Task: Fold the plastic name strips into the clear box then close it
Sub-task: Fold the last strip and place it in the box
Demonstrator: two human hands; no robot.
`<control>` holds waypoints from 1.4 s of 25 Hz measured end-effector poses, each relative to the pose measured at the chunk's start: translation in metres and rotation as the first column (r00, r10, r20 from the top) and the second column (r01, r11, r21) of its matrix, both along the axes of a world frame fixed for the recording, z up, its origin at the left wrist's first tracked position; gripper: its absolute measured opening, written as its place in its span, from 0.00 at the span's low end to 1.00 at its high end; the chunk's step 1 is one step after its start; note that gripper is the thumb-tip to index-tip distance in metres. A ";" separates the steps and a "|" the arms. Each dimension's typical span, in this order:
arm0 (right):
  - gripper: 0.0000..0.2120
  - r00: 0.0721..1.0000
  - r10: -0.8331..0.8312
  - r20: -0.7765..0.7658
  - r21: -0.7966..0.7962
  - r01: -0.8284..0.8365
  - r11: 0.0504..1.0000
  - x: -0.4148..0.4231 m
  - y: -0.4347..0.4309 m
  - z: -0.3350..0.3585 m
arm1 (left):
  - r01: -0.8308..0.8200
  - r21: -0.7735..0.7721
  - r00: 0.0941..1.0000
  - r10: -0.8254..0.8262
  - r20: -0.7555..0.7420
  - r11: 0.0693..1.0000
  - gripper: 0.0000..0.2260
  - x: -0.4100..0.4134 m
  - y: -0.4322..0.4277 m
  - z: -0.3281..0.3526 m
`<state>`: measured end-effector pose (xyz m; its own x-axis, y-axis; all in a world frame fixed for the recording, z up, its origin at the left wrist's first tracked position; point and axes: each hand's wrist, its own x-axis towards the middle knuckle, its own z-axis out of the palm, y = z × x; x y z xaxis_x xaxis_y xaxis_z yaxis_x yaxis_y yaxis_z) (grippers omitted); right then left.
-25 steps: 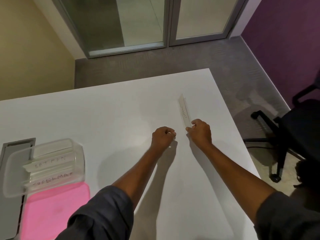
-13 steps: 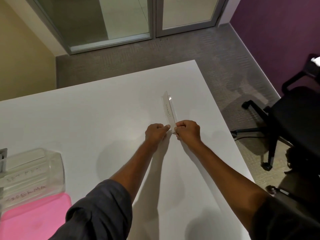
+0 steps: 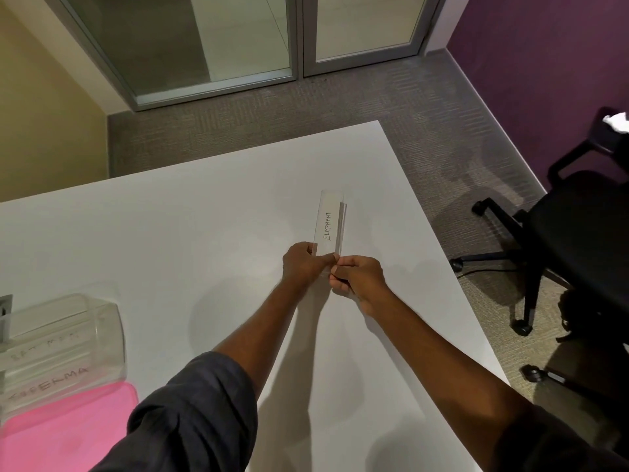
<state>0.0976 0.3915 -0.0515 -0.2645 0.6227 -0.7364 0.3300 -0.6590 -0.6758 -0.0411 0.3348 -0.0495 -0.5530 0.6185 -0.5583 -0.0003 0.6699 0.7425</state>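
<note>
A clear plastic name strip [image 3: 329, 224] with a handwritten word stands over the white table [image 3: 211, 226], pointing away from me. My left hand [image 3: 304, 264] and my right hand [image 3: 357, 281] both pinch its near end, side by side. The clear box [image 3: 61, 349] lies open at the left with two lettered strips inside. Its pink lid [image 3: 64, 434] lies flat in front of it.
The table's right edge runs close beside my right arm. A black office chair [image 3: 575, 253] stands on the carpet to the right. Glass doors [image 3: 299, 35] are beyond the table's far edge. A grey cable slot [image 3: 5, 316] sits at the left border.
My left hand has joined my right on the strip's near end. The strip has turned more upright, its lettered face now towards me. The view has shifted right.
</note>
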 end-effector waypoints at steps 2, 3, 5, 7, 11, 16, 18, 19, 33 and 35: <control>0.09 0.998 0.060 -0.001 -0.009 -0.060 0.998 0.002 -0.004 0.004 | 0.073 -0.009 0.991 -0.073 -0.110 0.997 0.17 -0.002 -0.006 0.003; 0.09 0.995 0.095 0.008 0.009 -0.095 0.995 0.003 -0.006 0.009 | 0.126 -0.012 0.979 -0.126 -0.161 0.992 0.15 -0.005 -0.009 0.004; 0.08 0.986 0.152 0.069 0.105 -0.158 0.982 0.004 -0.009 0.018 | 0.215 -0.029 0.942 -0.216 -0.257 0.976 0.14 -0.012 -0.019 0.008; 0.09 0.976 0.162 0.149 0.228 -0.193 0.954 0.006 -0.007 0.026 | 0.291 -0.079 0.893 -0.300 -0.334 0.954 0.13 -0.022 -0.030 0.010; 0.13 0.916 0.266 0.301 0.522 -0.392 0.758 0.012 0.013 0.042 | 0.418 -0.153 0.801 -0.442 -0.403 0.896 0.18 -0.045 -0.056 0.016; 0.40 0.528 0.431 0.732 0.541 -0.835 0.104 0.011 0.030 0.050 | 0.565 -0.289 0.593 -0.624 -0.509 0.773 0.25 -0.068 -0.092 0.032; 0.44 0.418 0.546 0.727 0.454 -0.888 0.075 0.001 0.026 0.056 | 0.594 -0.303 0.557 -0.653 -0.514 0.745 0.26 -0.077 -0.107 0.037; 0.44 0.367 0.591 0.718 0.403 -0.912 0.077 -0.004 0.021 0.059 | 0.603 -0.305 0.546 -0.660 -0.516 0.737 0.26 -0.080 -0.115 0.041; 0.26 0.178 0.707 0.685 0.394 -0.906 -0.154 -0.106 -0.104 0.100 | 0.599 -0.292 0.529 -0.642 -0.555 0.746 0.24 -0.158 -0.257 0.091; 0.25 0.188 0.719 0.669 0.423 -0.892 -0.161 -0.127 -0.123 0.107 | 0.555 -0.321 0.531 -0.624 -0.573 0.767 0.25 -0.176 -0.279 0.101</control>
